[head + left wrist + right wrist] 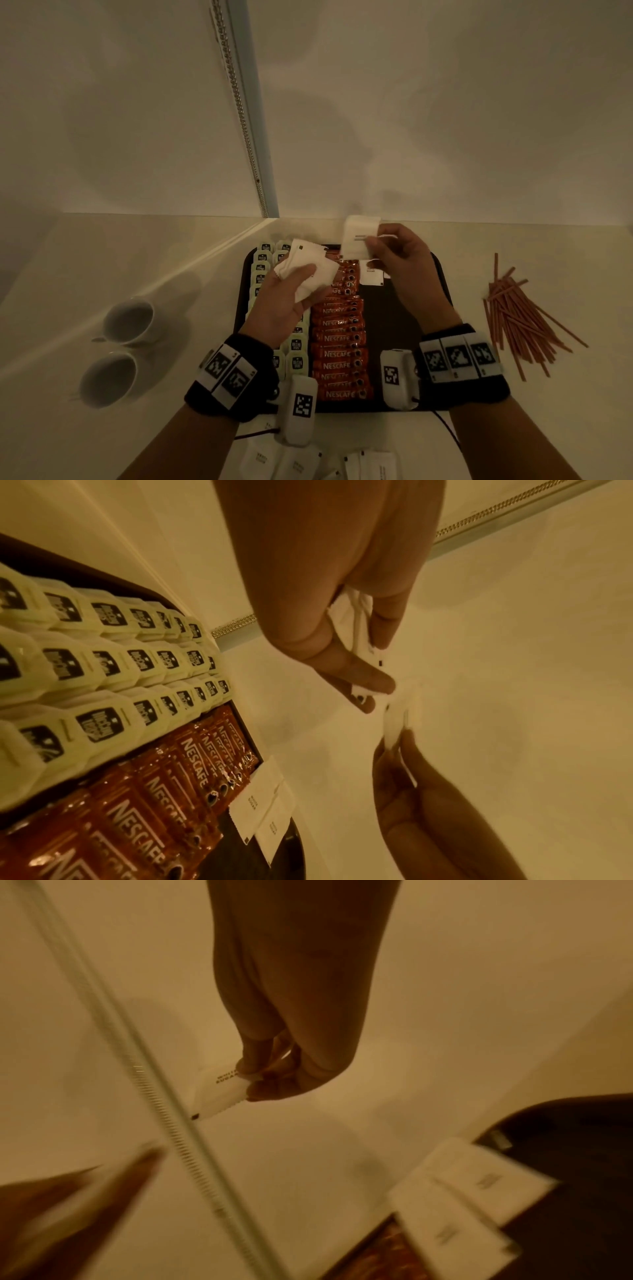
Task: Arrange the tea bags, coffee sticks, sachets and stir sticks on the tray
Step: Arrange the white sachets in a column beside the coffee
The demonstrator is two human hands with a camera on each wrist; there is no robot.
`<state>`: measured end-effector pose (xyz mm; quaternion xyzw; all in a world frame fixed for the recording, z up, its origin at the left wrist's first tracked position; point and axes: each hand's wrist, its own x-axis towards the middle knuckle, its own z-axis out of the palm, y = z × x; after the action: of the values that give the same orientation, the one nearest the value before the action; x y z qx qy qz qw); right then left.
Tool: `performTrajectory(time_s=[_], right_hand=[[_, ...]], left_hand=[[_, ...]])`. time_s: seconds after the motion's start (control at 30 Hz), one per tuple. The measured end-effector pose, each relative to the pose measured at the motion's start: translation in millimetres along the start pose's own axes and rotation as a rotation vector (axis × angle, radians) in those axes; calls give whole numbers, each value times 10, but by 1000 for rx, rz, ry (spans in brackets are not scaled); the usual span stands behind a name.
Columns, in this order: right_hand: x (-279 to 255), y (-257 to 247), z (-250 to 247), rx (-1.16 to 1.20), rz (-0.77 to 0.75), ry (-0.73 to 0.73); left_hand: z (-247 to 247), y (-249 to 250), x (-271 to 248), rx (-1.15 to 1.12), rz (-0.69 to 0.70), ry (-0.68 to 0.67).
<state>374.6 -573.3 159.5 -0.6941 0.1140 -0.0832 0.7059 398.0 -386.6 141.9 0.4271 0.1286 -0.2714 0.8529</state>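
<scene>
Far left, on the counter (113, 246): I see two white cups (118, 346), one behind the other, well apart from the tray. Centre: the dark tray (394, 325) holds, at its left side, columns of pale green tea bags (297, 356); just beside them on the right, a column of overlapping red Nescafé coffee sticks (339, 346); beside those, at the far end, two white sugar sachets (263, 802) lying flat and overlapping. The tray's right part is bare.

My left hand (287, 301) hovers over the tea bags, fingers and thumb curled round a bunch of white sachets (308, 270). My right hand (400, 260) hangs above the tray's far edge, pinching a single white sachet (359, 240) between thumb and fingertips.

Right of the tray: a loose heap of reddish stir sticks (517, 315) on the counter. Nearest edge, off the tray: more white sachets (318, 462).
</scene>
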Motion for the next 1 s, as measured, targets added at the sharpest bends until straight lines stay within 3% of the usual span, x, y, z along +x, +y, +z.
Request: performTrajectory(time_s=[0.13, 0.27, 0.4, 0.63, 0.93, 1.0], right_hand=[[198, 283, -458, -112, 64, 198], [364, 738, -830, -322, 225, 349], [422, 1164, -990, -663, 329, 285], [484, 1260, -896, -802, 299, 315], [542, 1315, -833, -853, 290, 334], [539, 1215, -763, -836, 231, 352]], left_hand=[[-101, 15, 8, 50, 13, 39], [-126, 37, -20, 27, 23, 21], [-120, 36, -17, -61, -26, 48], [-130, 76, -51, -184, -110, -72], [-89, 42, -20, -114, -74, 89], [-108, 27, 10, -69, -50, 154]])
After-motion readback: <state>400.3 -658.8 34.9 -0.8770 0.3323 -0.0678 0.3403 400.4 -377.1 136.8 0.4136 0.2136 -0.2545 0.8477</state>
